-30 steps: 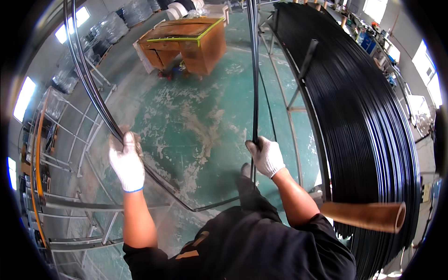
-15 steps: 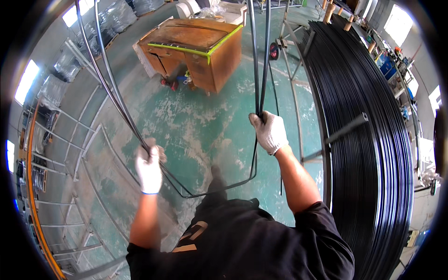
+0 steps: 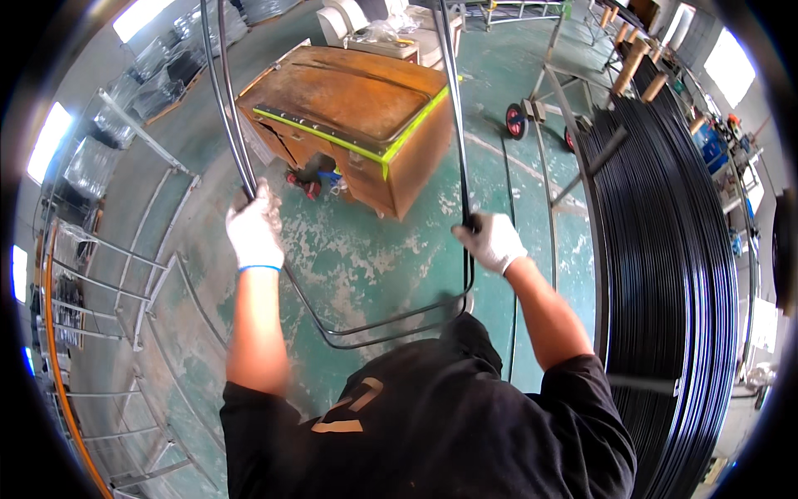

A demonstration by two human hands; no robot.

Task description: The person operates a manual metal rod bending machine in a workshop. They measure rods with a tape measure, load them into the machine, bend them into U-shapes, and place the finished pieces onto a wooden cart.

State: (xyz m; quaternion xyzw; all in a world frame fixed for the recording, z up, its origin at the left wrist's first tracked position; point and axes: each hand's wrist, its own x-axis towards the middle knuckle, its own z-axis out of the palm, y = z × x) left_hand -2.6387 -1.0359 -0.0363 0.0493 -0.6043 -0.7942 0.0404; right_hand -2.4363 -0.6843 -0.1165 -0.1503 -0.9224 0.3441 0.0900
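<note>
Two bent dark metal rods (image 3: 391, 323), lying side by side, form long U shapes in front of me. Their bends hang near my legs and their long sides run away past the top edge of the view. My left hand (image 3: 255, 229), in a white knit glove, is closed round the left sides of the rods. On the right, my right hand (image 3: 492, 242), gloved the same way, grips the right sides a little above the bend. Both pairs of fingers are wrapped, partly hidden by the gloves.
A worn brown wooden desk (image 3: 357, 79) with yellow-green edging stands ahead. A long stack of black rods (image 3: 648, 249) rests on a metal rack to the right. Grey metal frames (image 3: 154, 274) stand at left. Red-hubbed wheels (image 3: 516, 121) and pale armchairs (image 3: 378, 29) are farther off.
My left hand has moved up and away along with the rods' left sides, which now stand closer to the right ones. The desk and the black stack appear shifted as my view moved.
</note>
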